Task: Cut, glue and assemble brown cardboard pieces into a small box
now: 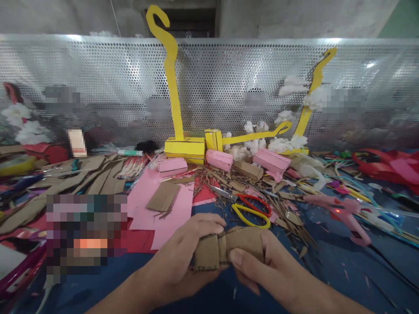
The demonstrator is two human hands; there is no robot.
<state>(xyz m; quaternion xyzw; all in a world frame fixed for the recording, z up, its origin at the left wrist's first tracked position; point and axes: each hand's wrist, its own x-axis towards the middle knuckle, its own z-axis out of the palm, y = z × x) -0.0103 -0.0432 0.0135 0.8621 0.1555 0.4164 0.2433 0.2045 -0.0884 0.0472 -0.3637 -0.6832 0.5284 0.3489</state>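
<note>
A small folded piece of brown cardboard [244, 243] is held between my two hands, low in the middle of the head view. My left hand [191, 250] wraps round its left end, with the fingers over the top edge. On the right, my right hand [262, 261] grips it with the thumb pressed on the front face. Just beyond lie scissors [252, 211] with red and yellow handles. A flat cardboard piece [163, 196] rests on pink paper [183, 205] to the left.
Pink boxes [271, 162] and a yellow box with a tall hooked strip [173, 91] stand farther back, before a perforated metal panel [131, 87]. A pink glue gun [343, 213] lies at right. Cardboard strips [101, 174] lie at left.
</note>
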